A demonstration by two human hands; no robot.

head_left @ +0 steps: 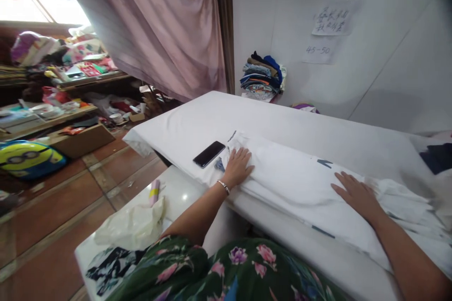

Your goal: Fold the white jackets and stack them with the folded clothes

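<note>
A long white garment [286, 174] with small dark markings lies flat along the front of the white-covered table [197, 113]. My left hand [239, 165], with a bracelet on the wrist, rests palm down on the garment's left end, fingers stretched out. Farther right, my right hand [358, 195] also presses flat on the white cloth, its fingers spread. Neither hand grips anything. A black smartphone [209, 154] lies just left of my left hand. To the right of my right hand, more white fabric [406, 202] is bunched in folds.
A stack of folded clothes [261, 75] stands behind the table by the wall. At lower left, a low white surface [176, 188] holds a plastic bag [134, 225] and a patterned cloth [113, 265]. Dark fabric [438, 156] lies at far right. A pink curtain [165, 23] hangs behind.
</note>
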